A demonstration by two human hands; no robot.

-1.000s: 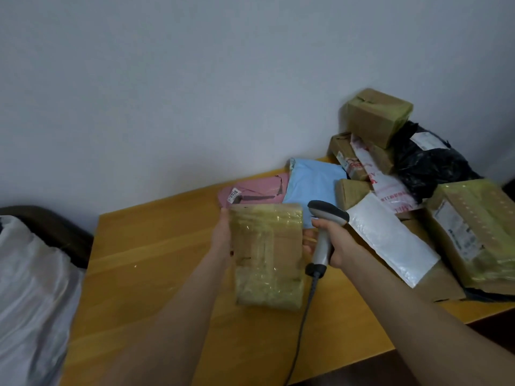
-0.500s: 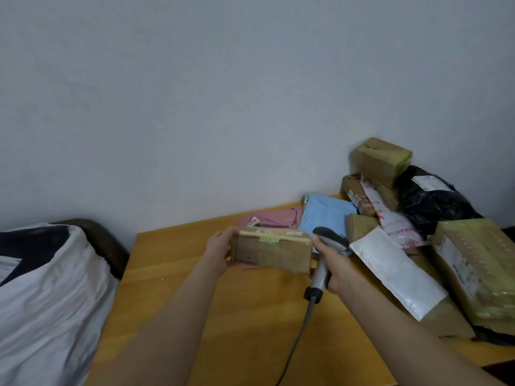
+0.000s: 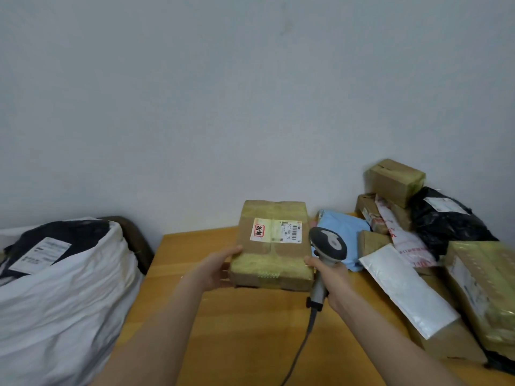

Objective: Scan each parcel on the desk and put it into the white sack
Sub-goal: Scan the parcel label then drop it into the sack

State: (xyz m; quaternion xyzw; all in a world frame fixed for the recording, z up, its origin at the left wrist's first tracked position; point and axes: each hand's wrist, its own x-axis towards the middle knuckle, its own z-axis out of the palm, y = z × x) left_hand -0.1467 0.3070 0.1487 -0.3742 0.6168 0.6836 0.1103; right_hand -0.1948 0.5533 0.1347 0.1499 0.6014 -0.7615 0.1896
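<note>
While the brown box point(image 3: 274, 246) is tilting label-up, the scan is finally getting set up

Left hand point(image 3: 216, 270) is gripping the box's left edge, holding it above the middle of the desk point(image 3: 250, 330). A second ago it was showing only plain taped sides, so this flip is what's bringing the barcode label point(image 3: 276, 230) into view. Right hand point(image 3: 330, 277) is clamping round the scanner point(image 3: 328, 243) handle just beside the box's right edge. The scanner head is sitting next to the label rather than aiming at it, so I'm guessing the beep isn't happening yet. The white sack point(image 3: 64, 296) is waiting at the left with a dark bag already inside. Other parcels are crowding the right: a blue bag point(image 3: 344, 232), a white envelope point(image 3: 404, 291), a black bag point(image 3: 446, 218) and more boxes. The scanner cable point(image 3: 301, 349) is trailing over the near edge and could be snagging the swing left.
</note>
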